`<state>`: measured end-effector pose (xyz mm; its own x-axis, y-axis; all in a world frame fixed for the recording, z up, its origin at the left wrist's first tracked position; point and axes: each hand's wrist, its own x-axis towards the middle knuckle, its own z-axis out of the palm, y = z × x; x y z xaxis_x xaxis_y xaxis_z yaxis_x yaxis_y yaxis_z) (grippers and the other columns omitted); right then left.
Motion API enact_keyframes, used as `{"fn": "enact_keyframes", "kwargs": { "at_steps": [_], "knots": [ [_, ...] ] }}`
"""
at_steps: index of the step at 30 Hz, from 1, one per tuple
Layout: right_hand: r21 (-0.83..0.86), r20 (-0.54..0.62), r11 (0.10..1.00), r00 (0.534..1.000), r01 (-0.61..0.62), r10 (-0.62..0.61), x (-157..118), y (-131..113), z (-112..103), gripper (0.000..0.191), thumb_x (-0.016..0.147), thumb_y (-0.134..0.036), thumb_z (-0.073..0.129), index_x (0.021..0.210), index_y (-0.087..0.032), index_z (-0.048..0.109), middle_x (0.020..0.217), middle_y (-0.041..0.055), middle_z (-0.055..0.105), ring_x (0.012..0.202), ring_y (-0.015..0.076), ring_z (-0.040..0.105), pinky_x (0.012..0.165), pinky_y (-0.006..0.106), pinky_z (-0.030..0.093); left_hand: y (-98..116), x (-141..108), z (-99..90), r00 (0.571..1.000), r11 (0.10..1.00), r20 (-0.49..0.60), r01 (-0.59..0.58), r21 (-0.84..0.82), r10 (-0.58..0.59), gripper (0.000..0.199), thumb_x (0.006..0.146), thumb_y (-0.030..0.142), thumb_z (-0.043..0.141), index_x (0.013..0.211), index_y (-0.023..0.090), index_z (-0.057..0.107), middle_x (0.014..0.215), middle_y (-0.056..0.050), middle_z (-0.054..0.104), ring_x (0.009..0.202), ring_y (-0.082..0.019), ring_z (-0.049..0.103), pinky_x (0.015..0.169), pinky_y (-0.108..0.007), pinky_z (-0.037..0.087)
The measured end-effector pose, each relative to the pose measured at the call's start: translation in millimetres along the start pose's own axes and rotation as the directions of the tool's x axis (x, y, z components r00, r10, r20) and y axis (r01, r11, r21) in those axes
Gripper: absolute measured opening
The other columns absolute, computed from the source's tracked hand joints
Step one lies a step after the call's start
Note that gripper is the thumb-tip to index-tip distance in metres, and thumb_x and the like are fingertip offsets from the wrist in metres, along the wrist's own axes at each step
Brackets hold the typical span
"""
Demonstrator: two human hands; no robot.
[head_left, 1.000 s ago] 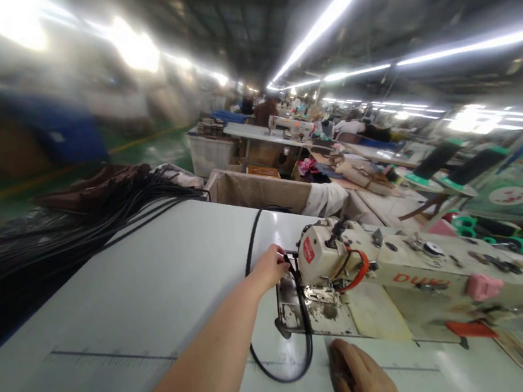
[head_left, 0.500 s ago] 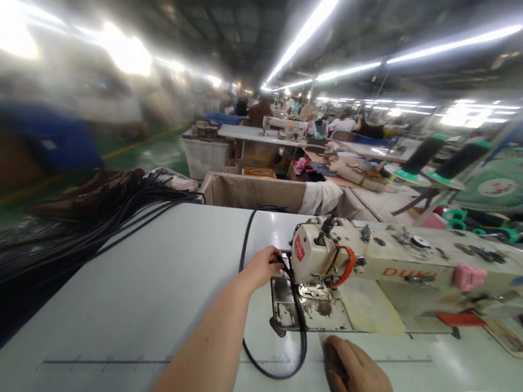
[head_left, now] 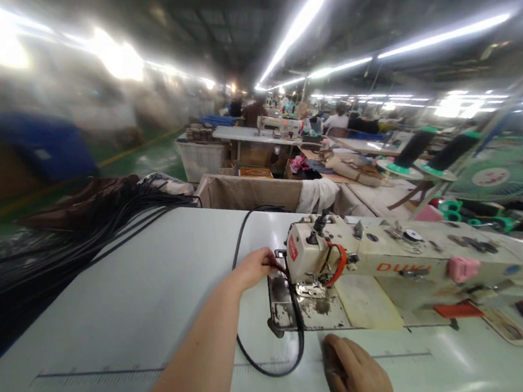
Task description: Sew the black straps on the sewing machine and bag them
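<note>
A cream DUKI industrial sewing machine [head_left: 393, 262] sits on a white table [head_left: 115, 322], its needle area just right of my left hand [head_left: 254, 269]. That hand pinches a black cord [head_left: 273, 365] beside the presser foot. From there, the cord drops past the metal needle plate [head_left: 281, 301], loops along the tabletop in front, and rises behind the hand. My right hand [head_left: 354, 372] lies flat on the tabletop near the front of the machine bed, holding nothing. The needle itself is hidden by the machine head and the cord.
A large bundle of black cords [head_left: 82, 250] lies left of the table, with brown material behind it. Beyond stands a canvas-sided bin [head_left: 247, 194]. Thread cones [head_left: 434, 149] and a green-white fan [head_left: 497, 173] are at right. Co-workers [head_left: 357, 122] sit along rows of machines.
The whole view drifts slightly left and up from my head turning. Both hands keep their places relative to the machine, and the cord stays in my left hand.
</note>
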<state>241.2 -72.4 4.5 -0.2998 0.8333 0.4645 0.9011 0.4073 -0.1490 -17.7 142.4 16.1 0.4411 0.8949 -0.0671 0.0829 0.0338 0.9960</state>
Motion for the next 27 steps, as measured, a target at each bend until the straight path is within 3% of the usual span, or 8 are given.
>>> {"fn": "enact_keyframes", "kwargs": {
  "at_steps": [7,21,27],
  "knots": [
    [-0.008,-0.009,1.0,1.0,0.014,-0.014,2.3,-2.4,-3.0,0.037,0.084,-0.013,0.053,0.118,-0.023,0.058,0.096,0.0069,0.075,0.084,0.023,0.073,0.073,0.031,0.058,3.2,-2.5,-1.7,1.0,1.0,0.011,-0.001,-0.017,0.001,0.026,0.075,0.007,0.078,0.081,0.019,0.055,0.098,-0.006,0.079,0.098,-0.022,0.073,0.093,-0.037,0.055],
    [-0.006,-0.047,1.0,0.998,0.028,-0.028,2.3,-2.4,-2.2,0.036,0.085,-0.013,0.052,0.119,-0.022,0.06,0.096,0.0077,0.076,0.085,0.0233,0.073,0.074,0.032,0.059,8.4,-5.5,-2.4,1.0,0.999,0.004,-0.005,0.051,0.005,0.034,0.071,0.021,0.089,0.082,0.018,0.057,0.1,-0.008,0.078,0.101,-0.023,0.073,0.093,-0.038,0.056],
    [-0.012,-0.041,0.999,0.999,0.032,-0.033,5.7,-5.5,-5.4,0.032,0.088,-0.012,0.051,0.117,-0.022,0.058,0.095,0.0069,0.074,0.083,0.0227,0.072,0.072,0.031,0.057,9.8,-5.0,-1.1,1.0,0.99,-0.014,-0.018,0.143,0.02,0.026,0.076,0.021,0.083,0.088,0.018,0.06,0.098,-0.007,0.077,0.097,-0.022,0.073,0.09,-0.035,0.055]
  ]
}}
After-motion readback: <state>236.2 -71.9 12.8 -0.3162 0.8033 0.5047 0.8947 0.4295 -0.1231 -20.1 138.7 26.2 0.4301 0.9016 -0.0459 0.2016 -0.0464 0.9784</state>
